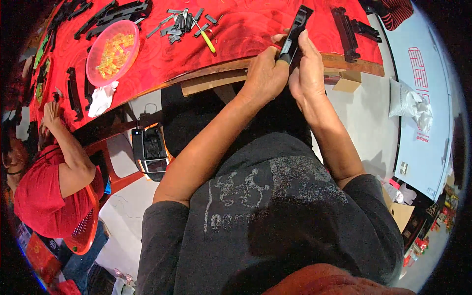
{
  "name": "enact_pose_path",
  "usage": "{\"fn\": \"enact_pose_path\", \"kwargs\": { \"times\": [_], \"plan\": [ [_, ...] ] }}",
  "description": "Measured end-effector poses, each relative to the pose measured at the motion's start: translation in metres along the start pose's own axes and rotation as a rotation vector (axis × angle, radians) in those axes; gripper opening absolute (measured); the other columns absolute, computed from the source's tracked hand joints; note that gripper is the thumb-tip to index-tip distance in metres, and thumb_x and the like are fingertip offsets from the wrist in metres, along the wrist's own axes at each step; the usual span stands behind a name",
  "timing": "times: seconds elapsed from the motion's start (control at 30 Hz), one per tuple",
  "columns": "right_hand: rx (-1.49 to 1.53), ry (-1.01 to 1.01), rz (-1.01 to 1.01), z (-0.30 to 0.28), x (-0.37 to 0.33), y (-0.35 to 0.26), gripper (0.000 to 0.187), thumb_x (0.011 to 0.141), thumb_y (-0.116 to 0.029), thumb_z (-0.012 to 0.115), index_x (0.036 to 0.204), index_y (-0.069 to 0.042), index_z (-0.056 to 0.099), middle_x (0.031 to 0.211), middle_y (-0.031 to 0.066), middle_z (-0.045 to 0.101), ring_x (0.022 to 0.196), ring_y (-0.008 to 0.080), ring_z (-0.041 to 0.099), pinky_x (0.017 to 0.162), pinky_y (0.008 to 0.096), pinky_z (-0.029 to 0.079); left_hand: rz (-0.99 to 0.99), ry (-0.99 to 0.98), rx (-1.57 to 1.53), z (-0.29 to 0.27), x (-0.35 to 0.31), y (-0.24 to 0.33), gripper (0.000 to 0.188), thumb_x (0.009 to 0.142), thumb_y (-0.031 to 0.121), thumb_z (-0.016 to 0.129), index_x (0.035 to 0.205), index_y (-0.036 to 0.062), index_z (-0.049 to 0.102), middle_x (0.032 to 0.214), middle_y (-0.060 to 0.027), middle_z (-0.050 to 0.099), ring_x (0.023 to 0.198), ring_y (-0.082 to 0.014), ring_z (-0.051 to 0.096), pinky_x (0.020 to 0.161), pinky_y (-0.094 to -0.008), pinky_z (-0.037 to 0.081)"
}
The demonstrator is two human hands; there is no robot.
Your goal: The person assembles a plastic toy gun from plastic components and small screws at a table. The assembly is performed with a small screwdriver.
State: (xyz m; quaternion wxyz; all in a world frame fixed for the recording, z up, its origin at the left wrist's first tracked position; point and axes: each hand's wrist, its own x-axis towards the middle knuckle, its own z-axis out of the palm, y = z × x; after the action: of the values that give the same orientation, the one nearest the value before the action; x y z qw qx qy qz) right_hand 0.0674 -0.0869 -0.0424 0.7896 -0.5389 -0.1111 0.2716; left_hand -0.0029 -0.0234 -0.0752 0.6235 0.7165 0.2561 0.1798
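Note:
Over the near edge of the red-covered table, a long narrow black plastic part (298,30) is held up at a tilt. My right hand (309,69) is wrapped along its side, the thumb lying against it. Against the lower end my left hand (267,73) is closed in a fist. A small dark, rounded end shows at that fist; whether it belongs to a tool or to the part I cannot tell. On the table to the left lies a thin tool with a yellow-green handle (209,43), beside a pile of small black and grey strips (183,23).
A pink bowl (92,66) of amber pieces stands left, with white tissue (102,100) near it. More black parts (345,34) lie right. A co-worker in a red shirt (42,196) sits left on a red chair (88,236). A large pale carton (423,98) stands right.

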Motion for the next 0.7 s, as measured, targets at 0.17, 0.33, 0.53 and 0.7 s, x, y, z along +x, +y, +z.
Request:
{"fn": "enact_pose_path", "kwargs": {
  "times": [0.17, 0.33, 0.53, 0.7],
  "plan": [
    [0.011, -0.026, 0.017, -0.002, 0.0, -0.006, 0.035, 0.102, -0.031, 0.04, 0.101, 0.0, 0.057, 0.091, 0.0131, 0.067, 0.083, 0.0211, 0.064, 0.079, 0.0341, 0.05, 0.01, -0.004, -0.064, -0.001, -0.007, 0.007, 0.026, 0.077, 0.01, 0.048, 0.093, -0.007, 0.059, 0.083, -0.0332, 0.061, 0.089, -0.0467, 0.061, 0.081, -0.0494, 0.045],
    [0.016, -0.009, -0.006, -0.008, 0.006, -0.014, 0.04, 0.102, -0.035, 0.039, 0.107, 0.001, 0.056, 0.099, 0.0162, 0.066, 0.096, 0.0268, 0.063, 0.089, 0.0379, 0.048, 0.01, -0.023, -0.07, -0.001, -0.015, 0.012, 0.026, 0.077, 0.008, 0.049, 0.095, -0.0072, 0.059, 0.084, -0.0325, 0.061, 0.089, -0.0461, 0.061, 0.081, -0.0479, 0.046],
    [0.011, -0.034, -0.012, -0.006, 0.005, -0.019, 0.042, 0.101, -0.037, 0.039, 0.111, 0.001, 0.054, 0.105, 0.0168, 0.065, 0.102, 0.0279, 0.063, 0.091, 0.0391, 0.049, 0.049, -0.024, -0.124, 0.003, -0.012, -0.001, 0.025, 0.077, 0.008, 0.049, 0.095, -0.0071, 0.059, 0.085, -0.032, 0.062, 0.089, -0.0454, 0.061, 0.081, -0.0471, 0.046],
    [-0.003, -0.038, -0.023, -0.005, 0.0, -0.022, 0.046, 0.101, -0.038, 0.038, 0.118, 0.002, 0.051, 0.112, 0.0182, 0.063, 0.106, 0.0308, 0.061, 0.095, 0.0415, 0.046, 0.054, 0.038, -0.148, 0.007, -0.01, 0.002, 0.02, 0.078, 0.008, 0.05, 0.087, -0.0069, 0.059, 0.077, -0.0303, 0.061, 0.081, -0.0437, 0.063, 0.073, -0.0482, 0.047]
  ]
}}
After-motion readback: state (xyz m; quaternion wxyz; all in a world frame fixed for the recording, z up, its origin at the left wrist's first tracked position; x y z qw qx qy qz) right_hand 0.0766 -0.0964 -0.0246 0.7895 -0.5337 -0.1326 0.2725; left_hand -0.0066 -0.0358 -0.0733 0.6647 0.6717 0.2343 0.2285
